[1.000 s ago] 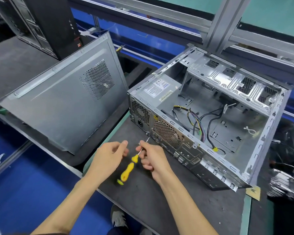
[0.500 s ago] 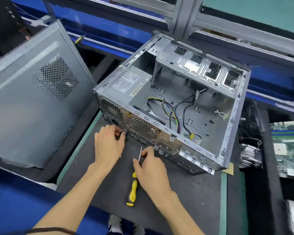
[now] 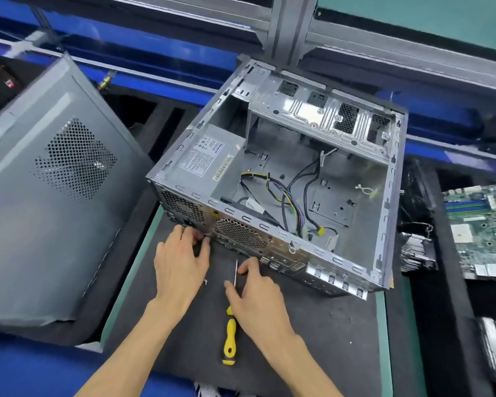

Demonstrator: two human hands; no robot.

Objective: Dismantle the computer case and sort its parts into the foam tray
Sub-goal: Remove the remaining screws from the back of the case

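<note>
The open computer case [image 3: 384,224] lies on its side on the black mat [image 3: 312,325], with its rear panel facing me. Inside are the power supply [image 3: 209,159] and loose cables [image 3: 287,196]. My left hand [image 3: 181,262] is at the rear panel beside the power supply grille, and its thumb and fingers pinch a small screw [image 3: 206,238]. My right hand [image 3: 258,293] rests on the mat and holds the yellow-handled screwdriver [image 3: 230,339] by its shaft, between thumb and index finger. The handle points toward me. Another tiny screw [image 3: 205,281] lies on the mat between my hands.
The removed grey side panel [image 3: 55,210] leans in the black foam tray on the left. On the right, the foam tray [image 3: 447,296] holds a green motherboard [image 3: 481,224] and a finned heat sink [image 3: 415,250]. An aluminium frame post [image 3: 287,30] stands behind the case.
My left hand went from the screwdriver up to the case's rear panel and now pinches a screw there. My right hand lowered the screwdriver onto the mat. The view shifted to the right.
</note>
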